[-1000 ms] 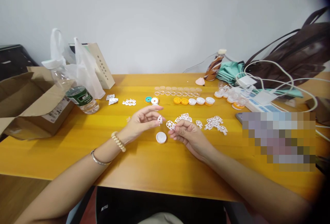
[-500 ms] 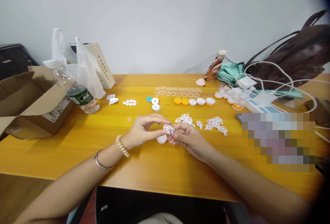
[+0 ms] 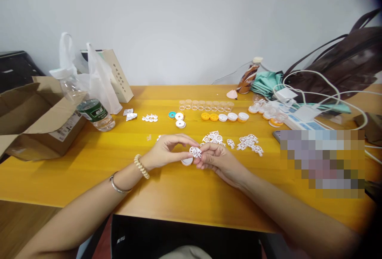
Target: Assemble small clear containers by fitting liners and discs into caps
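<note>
Between my two hands is a small white openwork plastic piece (image 3: 195, 152). My left hand (image 3: 167, 151) pinches its left side with thumb and fingers. On its right side, the thumb and fingers of my right hand (image 3: 219, 161) grip it. Just beneath it on the table sits a round white cap (image 3: 187, 161), partly covered by my hands. Beyond my right hand lie piles of similar white openwork pieces (image 3: 214, 136), a single one (image 3: 230, 143), and another heap (image 3: 249, 143) further right. Tiny pale rings (image 3: 149, 138) lie left of my left hand.
Clear cups (image 3: 205, 106) stand in a row at the back, with orange and white caps (image 3: 223, 117) before them. Small white parts (image 3: 149, 118) lie to the left. A water bottle (image 3: 95, 113) and cardboard box (image 3: 56, 127) stand at left; a power strip (image 3: 298, 121) with cables is at right.
The white openwork piece has tilted slightly and now shows flatter between my fingers. Both hands stay in nearly the same place.
</note>
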Demonstrator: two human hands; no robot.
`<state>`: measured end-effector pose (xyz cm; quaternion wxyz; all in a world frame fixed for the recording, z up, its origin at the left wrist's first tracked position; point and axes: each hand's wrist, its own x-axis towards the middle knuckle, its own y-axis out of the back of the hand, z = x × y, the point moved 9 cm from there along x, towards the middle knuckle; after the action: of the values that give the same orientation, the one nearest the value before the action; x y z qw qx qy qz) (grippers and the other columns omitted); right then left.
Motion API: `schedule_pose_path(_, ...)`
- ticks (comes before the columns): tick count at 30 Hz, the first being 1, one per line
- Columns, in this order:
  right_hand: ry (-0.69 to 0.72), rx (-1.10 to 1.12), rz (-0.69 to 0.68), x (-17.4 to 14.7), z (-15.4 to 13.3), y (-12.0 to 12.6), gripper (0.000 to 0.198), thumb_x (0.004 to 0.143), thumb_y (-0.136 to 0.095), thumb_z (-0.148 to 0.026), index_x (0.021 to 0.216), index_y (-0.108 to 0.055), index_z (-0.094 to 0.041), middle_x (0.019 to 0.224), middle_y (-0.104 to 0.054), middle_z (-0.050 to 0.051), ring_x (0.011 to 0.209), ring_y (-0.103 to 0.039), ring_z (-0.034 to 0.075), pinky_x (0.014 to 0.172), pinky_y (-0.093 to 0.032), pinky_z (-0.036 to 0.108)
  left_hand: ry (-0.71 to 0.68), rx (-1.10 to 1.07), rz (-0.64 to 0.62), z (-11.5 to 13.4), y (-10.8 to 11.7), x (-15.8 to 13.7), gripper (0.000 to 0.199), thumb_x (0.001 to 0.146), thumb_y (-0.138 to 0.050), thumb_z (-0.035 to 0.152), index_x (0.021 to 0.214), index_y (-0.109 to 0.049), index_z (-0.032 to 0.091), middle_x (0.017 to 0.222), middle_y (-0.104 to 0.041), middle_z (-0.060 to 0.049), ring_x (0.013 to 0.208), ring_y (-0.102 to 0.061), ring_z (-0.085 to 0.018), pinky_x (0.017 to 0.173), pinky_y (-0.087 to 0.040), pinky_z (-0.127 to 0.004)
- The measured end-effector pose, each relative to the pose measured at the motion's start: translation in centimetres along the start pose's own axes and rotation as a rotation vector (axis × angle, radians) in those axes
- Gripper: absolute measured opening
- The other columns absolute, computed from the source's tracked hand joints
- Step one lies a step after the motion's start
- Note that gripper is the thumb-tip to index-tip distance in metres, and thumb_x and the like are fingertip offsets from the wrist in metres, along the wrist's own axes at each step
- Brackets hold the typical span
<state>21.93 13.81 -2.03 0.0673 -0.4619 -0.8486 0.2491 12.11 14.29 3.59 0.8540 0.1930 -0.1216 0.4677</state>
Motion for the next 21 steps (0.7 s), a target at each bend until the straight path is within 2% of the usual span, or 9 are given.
schedule_pose_path(12,0.009,-0.046,-0.001,0.07,0.09,0.10,0.017,0.064,-0.077,-0.024,0.073,-0.064,-0.016,0.067,-0.072,0.002,0.057,-0.066,0.009,0.056,-0.051,0.017,0.066,0.111,-0.053,-0.36,0.14,-0.01,0.023,0.076,-0.066,0.024,0.097,-0.067,0.016,0.092,-0.067,-0.008,0.084,-0.058,-0.016,0.078,-0.046,-0.030)
schedule_pose_path(21,0.040,-0.113,0.012,0.07,-0.06,0.21,0.016,0.069,-0.073,-0.027,0.074,-0.063,-0.016,0.068,-0.071,0.001,0.060,-0.065,0.008,0.059,-0.048,0.018,0.079,0.120,-0.084,-0.60,0.03,0.01,0.022,0.077,-0.064,0.024,0.098,-0.065,0.015,0.093,-0.065,-0.008,0.081,-0.056,-0.014,0.077,-0.045,-0.028)
